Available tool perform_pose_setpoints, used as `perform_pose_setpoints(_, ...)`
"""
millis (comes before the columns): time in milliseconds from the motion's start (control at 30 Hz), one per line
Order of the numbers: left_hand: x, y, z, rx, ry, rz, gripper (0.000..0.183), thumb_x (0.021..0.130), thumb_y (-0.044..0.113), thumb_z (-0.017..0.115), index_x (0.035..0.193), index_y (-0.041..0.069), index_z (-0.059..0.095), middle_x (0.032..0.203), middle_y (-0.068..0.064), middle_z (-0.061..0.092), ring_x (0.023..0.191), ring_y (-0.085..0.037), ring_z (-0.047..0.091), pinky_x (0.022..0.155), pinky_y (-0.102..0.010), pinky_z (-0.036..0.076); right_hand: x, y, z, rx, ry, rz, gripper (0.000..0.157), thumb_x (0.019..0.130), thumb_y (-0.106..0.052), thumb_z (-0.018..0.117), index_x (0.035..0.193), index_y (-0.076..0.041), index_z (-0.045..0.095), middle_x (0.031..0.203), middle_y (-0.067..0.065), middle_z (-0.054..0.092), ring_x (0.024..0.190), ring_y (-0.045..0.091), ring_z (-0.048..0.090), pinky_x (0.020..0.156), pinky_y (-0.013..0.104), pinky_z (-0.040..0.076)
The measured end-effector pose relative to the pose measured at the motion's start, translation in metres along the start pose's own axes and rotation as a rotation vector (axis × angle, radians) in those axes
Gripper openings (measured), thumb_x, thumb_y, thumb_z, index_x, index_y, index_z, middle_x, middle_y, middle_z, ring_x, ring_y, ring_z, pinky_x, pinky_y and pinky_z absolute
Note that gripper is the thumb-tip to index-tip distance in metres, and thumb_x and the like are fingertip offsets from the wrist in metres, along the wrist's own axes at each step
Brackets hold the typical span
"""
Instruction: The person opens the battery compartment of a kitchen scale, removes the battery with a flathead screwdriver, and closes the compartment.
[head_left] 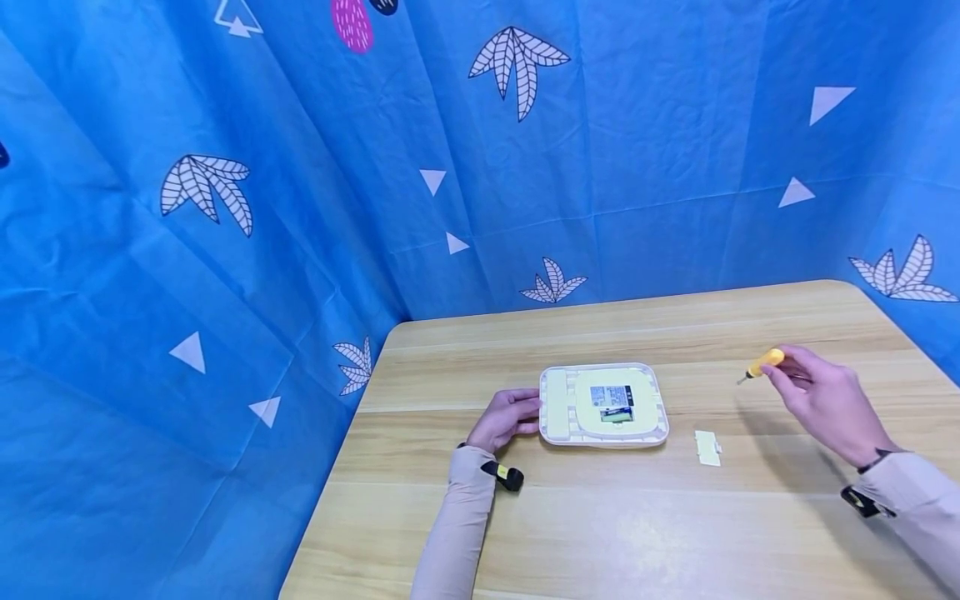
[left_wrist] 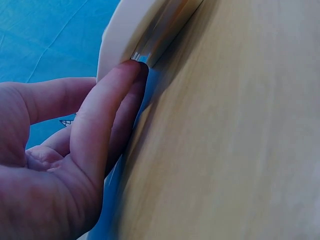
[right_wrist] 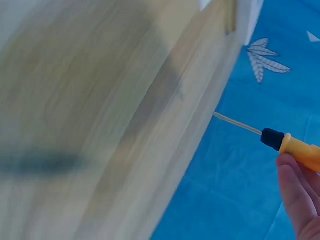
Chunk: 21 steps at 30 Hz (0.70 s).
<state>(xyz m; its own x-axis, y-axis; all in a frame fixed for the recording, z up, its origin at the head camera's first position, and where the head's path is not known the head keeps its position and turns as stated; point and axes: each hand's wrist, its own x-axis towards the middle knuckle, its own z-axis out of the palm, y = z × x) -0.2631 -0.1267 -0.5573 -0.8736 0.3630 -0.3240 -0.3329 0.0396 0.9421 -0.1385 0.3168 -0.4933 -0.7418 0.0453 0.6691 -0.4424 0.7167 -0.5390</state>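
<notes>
Screwdriver (head_left: 767, 362) pinched in fingers of right hand (head_left: 828, 408); white device (head_left: 557, 406) edge-gripped by left hand (head_left: 504, 421). Device should be braced flat.

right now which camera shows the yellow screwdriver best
The right wrist view: the yellow screwdriver appears largest there, its thin shaft plain to see, though its handle runs out of frame. The head view shows it small, held in the right hand. The left wrist view doesn't show it.

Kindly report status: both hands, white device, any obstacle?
Left hand holding white device at its edge. Right hand holding yellow screwdriver, away from device. Battery compartment open, cover beside device. No obstacle seen.
</notes>
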Motion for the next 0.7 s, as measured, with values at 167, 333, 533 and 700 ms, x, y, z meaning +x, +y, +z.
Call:
perform_pose_setpoints(167,0.000,0.000,0.001,0.003,0.001,0.003,0.043,0.101,0.004,0.063,0.141,-0.009,0.055,0.126,-0.023,0.071,0.098,-0.015,0.074,0.076,-0.023,0.067,0.002,0.003,0.000,-0.154,-0.064,-0.169,0.032,0.077,0.015,0.078,0.103,0.001,0.068,0.089,0.017,0.077,0.091,-0.022,0.059,0.072,-0.003,0.051)
perform_pose_setpoints(333,-0.002,0.001,0.001,-0.001,-0.003,0.003,0.042,0.101,0.004,0.063,0.141,-0.009,0.056,0.125,-0.022,0.072,0.098,-0.016,0.074,0.078,-0.025,0.067,0.001,0.003,0.001,-0.280,-0.153,-0.261,0.029,0.082,0.010,0.077,0.109,0.005,0.067,0.094,0.020,0.077,0.080,0.036,0.075,0.070,0.045,0.064)
perform_pose_setpoints(533,-0.003,0.000,0.001,0.000,-0.006,0.006,0.042,0.101,0.003,0.063,0.140,-0.009,0.056,0.123,-0.021,0.072,0.095,-0.015,0.074,0.079,-0.025,0.067,-0.007,0.010,0.002,-0.327,-0.288,-0.280,0.026,0.105,-0.015,0.060,0.123,0.004,0.063,0.105,0.026,0.075,0.091,0.045,0.074,0.078,0.060,0.062)
perform_pose_setpoints(700,-0.003,0.001,0.002,-0.003,-0.003,0.010,0.042,0.101,0.003,0.062,0.141,-0.009,0.056,0.124,-0.021,0.072,0.096,-0.015,0.074,0.078,-0.024,0.067,-0.009,0.020,0.005,-0.370,-0.328,-0.412,0.035,0.091,-0.008,0.074,0.123,0.004,0.063,0.103,0.022,0.075,0.087,0.040,0.074,0.071,0.055,0.064)
